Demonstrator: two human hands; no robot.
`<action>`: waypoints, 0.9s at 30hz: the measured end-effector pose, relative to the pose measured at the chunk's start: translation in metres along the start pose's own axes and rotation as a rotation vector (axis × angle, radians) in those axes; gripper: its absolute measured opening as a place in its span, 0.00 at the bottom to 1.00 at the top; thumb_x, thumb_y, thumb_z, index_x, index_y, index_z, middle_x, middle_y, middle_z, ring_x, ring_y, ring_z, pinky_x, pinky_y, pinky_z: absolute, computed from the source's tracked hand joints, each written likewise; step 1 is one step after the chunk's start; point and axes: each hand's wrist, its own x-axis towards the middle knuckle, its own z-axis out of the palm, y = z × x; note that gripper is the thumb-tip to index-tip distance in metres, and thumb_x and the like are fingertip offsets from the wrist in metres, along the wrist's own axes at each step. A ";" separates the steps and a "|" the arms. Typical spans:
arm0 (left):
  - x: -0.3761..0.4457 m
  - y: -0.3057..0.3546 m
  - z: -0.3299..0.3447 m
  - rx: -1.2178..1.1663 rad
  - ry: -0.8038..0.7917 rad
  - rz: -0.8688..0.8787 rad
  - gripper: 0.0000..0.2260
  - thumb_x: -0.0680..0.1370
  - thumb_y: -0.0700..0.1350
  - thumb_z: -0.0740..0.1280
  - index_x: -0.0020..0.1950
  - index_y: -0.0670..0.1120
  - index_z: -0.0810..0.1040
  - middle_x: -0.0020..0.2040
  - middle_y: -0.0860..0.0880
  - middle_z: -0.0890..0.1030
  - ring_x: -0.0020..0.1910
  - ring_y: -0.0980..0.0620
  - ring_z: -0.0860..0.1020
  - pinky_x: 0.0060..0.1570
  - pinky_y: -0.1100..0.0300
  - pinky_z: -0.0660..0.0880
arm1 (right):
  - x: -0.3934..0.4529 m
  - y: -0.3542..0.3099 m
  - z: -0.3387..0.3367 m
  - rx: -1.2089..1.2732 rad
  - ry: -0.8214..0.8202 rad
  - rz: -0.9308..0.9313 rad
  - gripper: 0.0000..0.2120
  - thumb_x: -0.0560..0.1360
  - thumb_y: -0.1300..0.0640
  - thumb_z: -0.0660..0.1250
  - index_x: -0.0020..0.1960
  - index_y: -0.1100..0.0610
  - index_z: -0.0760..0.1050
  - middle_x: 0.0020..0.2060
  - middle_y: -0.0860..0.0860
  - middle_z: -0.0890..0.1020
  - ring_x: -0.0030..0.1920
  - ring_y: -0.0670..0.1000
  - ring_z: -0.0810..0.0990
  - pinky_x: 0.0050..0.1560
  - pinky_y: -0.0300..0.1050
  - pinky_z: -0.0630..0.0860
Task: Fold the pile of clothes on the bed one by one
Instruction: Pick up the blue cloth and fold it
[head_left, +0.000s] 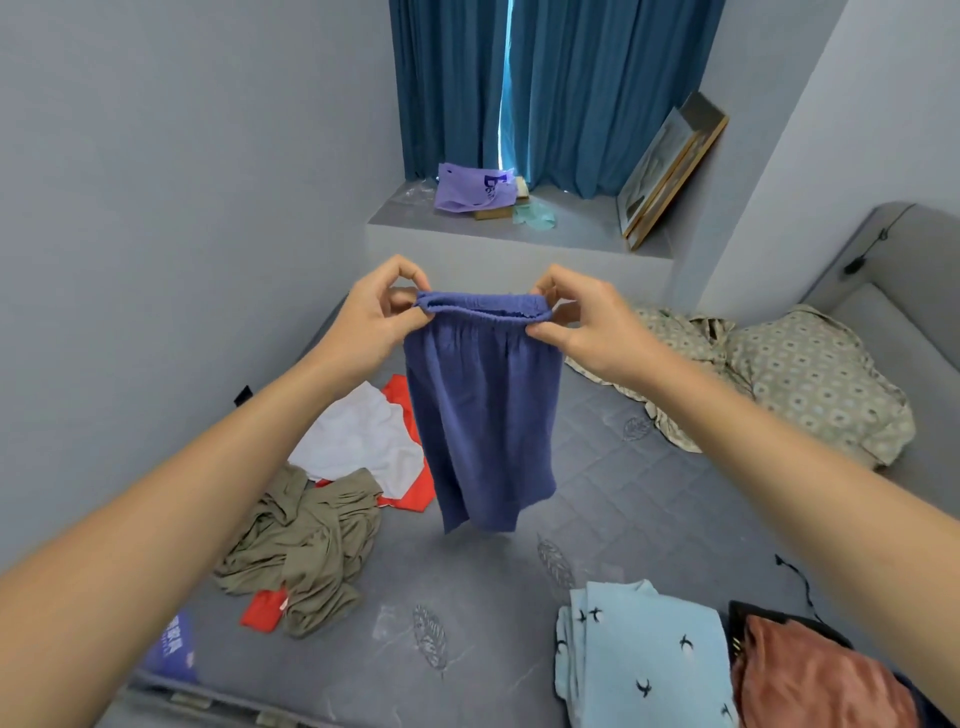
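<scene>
Nearest to me, low on the right, sit the pieces I judge already folded: a light blue garment with small birds (644, 660) and a rust-coloured one (815, 680) just beside it, stacked by the near edge of the bed (623, 467) so they stay clear of my working space.

My forearms reach out over the mattress. My left hand (374, 317) pinches one end of the waistband of the blue shorts (483, 415) between thumb and fingers, and my right hand (576, 317) pinches the other end the same way. I hold the band stretched level in the air so that the cloth hangs straight and its creases drop out; the hem dangles above the mattress, touching nothing.

To the left, the unfolded pile waits: an olive garment (306, 545) crumpled over something red (410, 499), with a white piece (363, 441) lying on the red behind it. They lie apart from the folded stack, which keeps done and undone separate.

A patterned pillow (821, 384) lies at the far right. The bare middle of the mattress looks the likeliest place to lay the shorts flat.
</scene>
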 end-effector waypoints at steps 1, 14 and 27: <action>-0.008 0.006 -0.003 -0.007 0.001 0.011 0.10 0.83 0.31 0.63 0.51 0.46 0.71 0.43 0.45 0.83 0.42 0.56 0.81 0.41 0.66 0.74 | -0.008 -0.009 0.001 0.008 -0.004 -0.003 0.10 0.75 0.65 0.73 0.50 0.57 0.73 0.46 0.55 0.80 0.38 0.52 0.77 0.42 0.45 0.74; -0.109 0.058 -0.056 -0.077 -0.047 0.090 0.12 0.82 0.30 0.61 0.48 0.47 0.72 0.41 0.39 0.79 0.36 0.57 0.78 0.36 0.69 0.71 | -0.086 -0.140 0.026 0.149 0.015 0.041 0.07 0.78 0.56 0.72 0.50 0.54 0.74 0.50 0.62 0.79 0.41 0.52 0.77 0.46 0.52 0.73; -0.044 -0.100 0.011 -0.053 -0.057 -0.177 0.05 0.84 0.35 0.62 0.57 0.43 0.73 0.45 0.35 0.84 0.44 0.45 0.82 0.44 0.54 0.75 | -0.061 0.028 0.106 0.271 0.084 0.249 0.07 0.76 0.60 0.71 0.50 0.52 0.74 0.46 0.49 0.81 0.46 0.47 0.79 0.51 0.54 0.78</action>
